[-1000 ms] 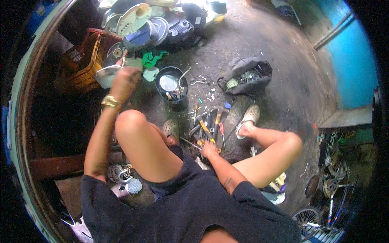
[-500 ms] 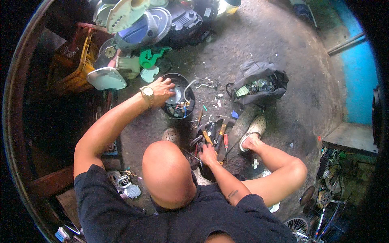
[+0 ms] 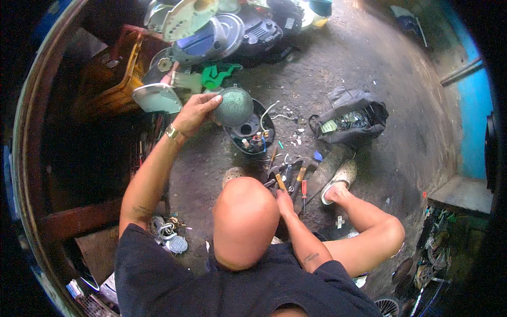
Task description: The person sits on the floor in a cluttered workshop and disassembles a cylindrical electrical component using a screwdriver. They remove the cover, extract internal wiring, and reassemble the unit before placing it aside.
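Observation:
My left hand (image 3: 196, 112) grips the rim of a round, dark grey-green cover (image 3: 235, 107), thumb on top, raised and tilted over a dark oval housing (image 3: 273, 138). Inside the housing are coloured wires and small parts, partly hidden by the cover; a pale cord trails from it. My right hand (image 3: 285, 202) is low among the hand tools beside my raised knee. Its fingers are curled down by the end of a wooden-handled tool (image 3: 280, 182); what they hold is hidden. Close by lie another wooden-handled tool (image 3: 300, 174) and a red-handled screwdriver (image 3: 304, 188).
A black bag (image 3: 351, 119) of scrap parts sits open to the right. Farther off at left are piled plastic housings (image 3: 227, 34), a green plastic piece (image 3: 216, 75) and a yellow crate (image 3: 132, 71). Small scraps litter the floor. Bicycle parts (image 3: 433, 253) lie at lower right.
My left hand has gone from reaching into the housing to holding the round cover up above it. My right hand stays among the tools. The whole view has shifted slightly.

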{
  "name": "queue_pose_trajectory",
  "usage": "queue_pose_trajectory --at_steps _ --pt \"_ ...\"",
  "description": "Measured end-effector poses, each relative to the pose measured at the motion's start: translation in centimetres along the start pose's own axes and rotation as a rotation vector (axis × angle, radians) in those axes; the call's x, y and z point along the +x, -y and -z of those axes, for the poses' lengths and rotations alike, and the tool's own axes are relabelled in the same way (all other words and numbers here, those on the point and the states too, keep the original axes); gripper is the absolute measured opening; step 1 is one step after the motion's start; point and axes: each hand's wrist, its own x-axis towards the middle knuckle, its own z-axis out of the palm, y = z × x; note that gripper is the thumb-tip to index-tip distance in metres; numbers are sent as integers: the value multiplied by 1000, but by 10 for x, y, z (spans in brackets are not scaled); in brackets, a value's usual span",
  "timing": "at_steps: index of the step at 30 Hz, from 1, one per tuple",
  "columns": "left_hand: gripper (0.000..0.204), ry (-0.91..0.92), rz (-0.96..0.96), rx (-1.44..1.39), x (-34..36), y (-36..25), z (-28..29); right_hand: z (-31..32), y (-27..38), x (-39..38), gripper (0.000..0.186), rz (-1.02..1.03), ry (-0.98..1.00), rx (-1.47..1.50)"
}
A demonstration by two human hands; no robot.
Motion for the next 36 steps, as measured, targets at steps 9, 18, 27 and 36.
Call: queue_pose_trajectory --at_steps 9,18,27,36 --pt "53 -162 -117 85 -40 82 3 75 34 38 40 128 -206 846" --pt "34 162 -164 409 -42 17 -88 248 121 -1 41 307 450 693" --pt "35 -250 -63 232 -73 84 4 513 44 -55 70 482 -347 1068" --pt "43 -423 145 -93 -58 153 -41 256 51 25 35 125 -252 1113"
